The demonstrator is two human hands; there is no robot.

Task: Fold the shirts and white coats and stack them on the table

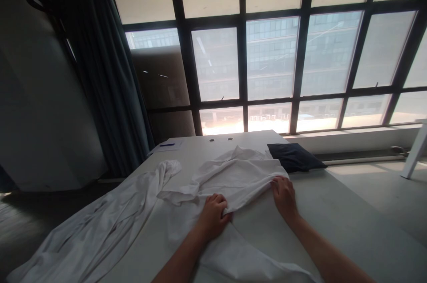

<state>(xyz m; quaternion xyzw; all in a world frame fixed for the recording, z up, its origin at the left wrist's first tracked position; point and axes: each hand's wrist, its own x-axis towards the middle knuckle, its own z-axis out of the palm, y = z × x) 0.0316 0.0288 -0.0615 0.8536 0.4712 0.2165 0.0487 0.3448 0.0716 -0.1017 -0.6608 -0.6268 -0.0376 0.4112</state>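
Observation:
A white shirt (243, 176) lies partly folded and wrinkled on the white table (320, 212). One sleeve-like part sticks out to the left, and another length of cloth trails towards me under my left forearm. My left hand (215, 214) is closed on the near edge of the shirt, its fingers curled over the cloth; the thumb side rests close to the tabletop. At the right corner of the same edge, my right hand (283, 194) pinches the fabric, its fingertips partly hidden by the folds. Between both hands the edge runs slanting and fairly taut.
Another crumpled white cloth (110, 220) hangs over the table's left side. Folded dark fabric (295, 157) lies at the right edge. A pen (167, 144) rests on paper at the far left corner. Behind stand large windows (271, 58) and a blue curtain (106, 82).

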